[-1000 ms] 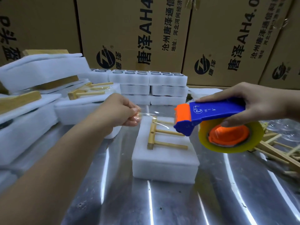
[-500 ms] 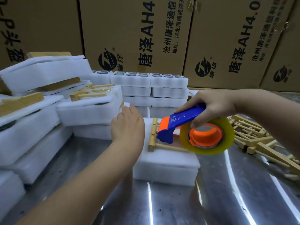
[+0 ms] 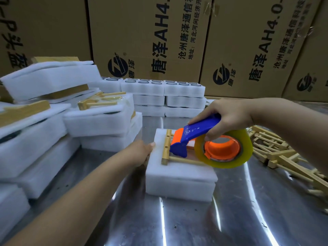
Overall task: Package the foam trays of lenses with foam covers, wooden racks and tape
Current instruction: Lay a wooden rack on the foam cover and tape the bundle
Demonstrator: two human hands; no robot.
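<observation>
The right hand (image 3: 229, 116) grips the blue and orange tape dispenser (image 3: 198, 129), its fingers (image 3: 214, 132) curled tight round the handle above the yellowish tape roll (image 3: 230, 160), and the dispenser's nose sits low over the wooden rack (image 3: 166, 148). That rack lies on top of the covered foam tray (image 3: 179, 180), which rests on the metal table (image 3: 248, 210). The left hand (image 3: 140, 153) holds nothing, its fingers (image 3: 151, 144) fairly straight and pressed against the tray's left side.

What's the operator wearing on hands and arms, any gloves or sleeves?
Nothing visible. The left hand and right hand are ungloved, with no rings, watch or wristband showing. No sleeve reaches into frame on either arm.
</observation>
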